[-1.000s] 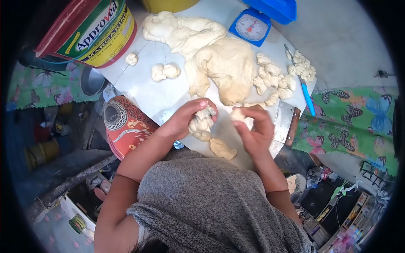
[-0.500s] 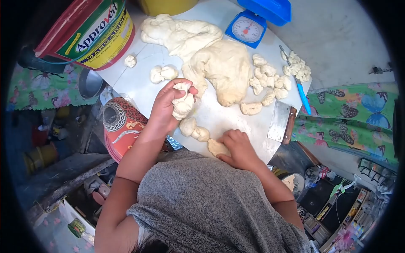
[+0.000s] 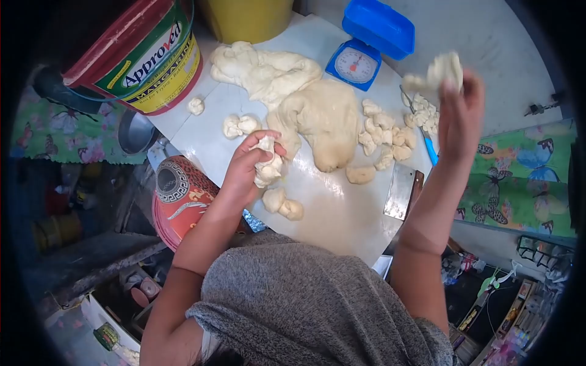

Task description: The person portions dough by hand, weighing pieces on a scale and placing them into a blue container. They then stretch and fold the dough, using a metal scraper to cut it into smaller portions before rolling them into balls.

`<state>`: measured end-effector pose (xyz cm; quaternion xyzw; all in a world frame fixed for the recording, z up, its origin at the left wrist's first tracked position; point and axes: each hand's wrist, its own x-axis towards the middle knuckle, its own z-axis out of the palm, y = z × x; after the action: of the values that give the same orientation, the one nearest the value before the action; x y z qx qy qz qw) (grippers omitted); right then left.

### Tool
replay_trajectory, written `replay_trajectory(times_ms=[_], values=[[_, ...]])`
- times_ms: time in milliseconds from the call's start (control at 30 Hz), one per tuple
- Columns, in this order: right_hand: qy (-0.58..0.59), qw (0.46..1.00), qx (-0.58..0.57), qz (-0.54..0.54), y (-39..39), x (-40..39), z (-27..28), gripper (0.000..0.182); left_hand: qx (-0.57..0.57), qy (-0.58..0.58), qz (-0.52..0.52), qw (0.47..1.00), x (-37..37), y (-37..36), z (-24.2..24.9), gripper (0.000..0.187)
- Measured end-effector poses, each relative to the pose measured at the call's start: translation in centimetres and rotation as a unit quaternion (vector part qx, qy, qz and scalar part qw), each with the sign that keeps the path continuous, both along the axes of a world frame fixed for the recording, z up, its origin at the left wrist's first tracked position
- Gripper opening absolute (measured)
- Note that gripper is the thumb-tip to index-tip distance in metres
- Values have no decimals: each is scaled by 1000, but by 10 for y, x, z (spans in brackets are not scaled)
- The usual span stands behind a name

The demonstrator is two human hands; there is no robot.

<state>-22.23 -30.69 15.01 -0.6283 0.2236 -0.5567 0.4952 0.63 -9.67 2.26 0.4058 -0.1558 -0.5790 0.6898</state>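
My left hand [image 3: 247, 163] is closed around a lump of dough [image 3: 268, 169] over the table's near left part. Raised at the far right, my right hand [image 3: 463, 110] grips a piece of dough [image 3: 445, 70], which is smeared by motion. A large mass of dough [image 3: 323, 119] spreads over the middle of the white table [image 3: 329, 213]. Two small dough pieces [image 3: 282, 204] lie just below my left hand, and others [image 3: 241, 125] sit above it. Several cut pieces [image 3: 381, 125] are heaped right of the big mass, beside a single piece [image 3: 361, 175].
A blue kitchen scale [image 3: 356, 65] with a blue pan stands at the back. The dough scraper [image 3: 400, 190] lies at the right edge, near a blue-handled knife [image 3: 430, 149]. At the left are a margarine bucket [image 3: 152, 67] and a red patterned container [image 3: 183, 183].
My right hand has taken the dough piece from the near edge and swung it up to the far right. My left hand keeps its lump. The view has shifted slightly.
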Motion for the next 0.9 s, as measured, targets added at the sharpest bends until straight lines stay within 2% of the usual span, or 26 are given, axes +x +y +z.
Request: replay_trajectory(times_ms=[67, 167, 233, 267, 333, 433, 533, 667, 733, 867, 900], values=[[131, 987, -87, -15, -59, 12, 18, 34, 15, 11, -14, 1000, 0, 1, 0, 27], [146, 985, -93, -1, -113, 45, 31, 34, 1, 20, -11, 1000, 1, 0, 3, 26], [309, 950, -53, -1, -136, 61, 34, 31, 5, 18, -12, 1000, 2, 0, 5, 24], [309, 949, -55, 1, -147, 67, 36, 31, 11, 17, -14, 1000, 2, 0, 5, 23], [498, 862, -70, 59, -163, 75, 37, 28, 9, 15, -23, 1000, 1, 0, 5, 22], [528, 842, -57, 97, -172, 85, 29, 26, 11, -2, -40, 999, 1, 0, 1, 20], [568, 814, -99, 68, -186, 94, 13, 29, 20, -11, -52, 998, 0, 0, 1, 20], [578, 806, -97, 80, -194, 99, 3, 33, 31, -12, -62, 997, 0, -1, 3, 20], [559, 827, -33, 41, -188, 103, 3, 36, 38, -21, -60, 997, -2, -2, 5, 20], [493, 868, -44, 35, -200, 101, -9, 37, 37, -32, -58, 997, -3, -2, 5, 19], [481, 874, -59, 32, -193, 102, -6, 30, 38, -32, -58, 997, -3, -1, 4, 19]])
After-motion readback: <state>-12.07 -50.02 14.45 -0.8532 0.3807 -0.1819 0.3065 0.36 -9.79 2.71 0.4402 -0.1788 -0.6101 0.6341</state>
